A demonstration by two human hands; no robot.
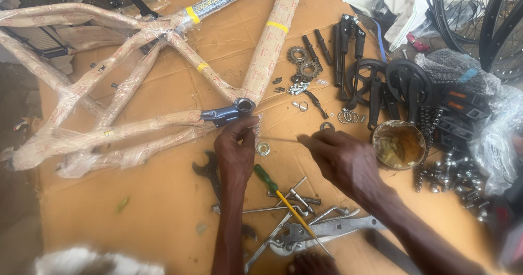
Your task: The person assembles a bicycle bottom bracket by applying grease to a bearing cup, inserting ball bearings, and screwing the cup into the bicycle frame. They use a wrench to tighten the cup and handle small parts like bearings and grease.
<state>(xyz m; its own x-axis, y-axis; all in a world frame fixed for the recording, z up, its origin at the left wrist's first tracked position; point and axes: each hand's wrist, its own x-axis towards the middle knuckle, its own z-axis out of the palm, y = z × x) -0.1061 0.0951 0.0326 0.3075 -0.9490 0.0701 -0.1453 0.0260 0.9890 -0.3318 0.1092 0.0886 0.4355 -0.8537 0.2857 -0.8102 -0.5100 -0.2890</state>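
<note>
Nearest us, a green-handled screwdriver (pixel 268 179) and spanners (pixel 305 232) lie loose on the cardboard (pixel 136 209), untouched; just past them our left hand (pixel 236 150) pinches its fingertips closed at the bare bottom bracket shell (pixel 244 107) of the paper-wrapped bicycle frame (pixel 125 106), though what it pinches we cannot tell, while our right hand (pixel 340 158) hovers half-curled and empty beside a small ring (pixel 263 148). Farther off, sprockets (pixel 303 61), crank arms and chainwheels (pixel 389 84), pedals (pixel 460 114) and an open grease tin (pixel 399 144) wait unfitted, so we judge assembly barely begun, with the wrapping on and the bracket parts yet to go in
</note>
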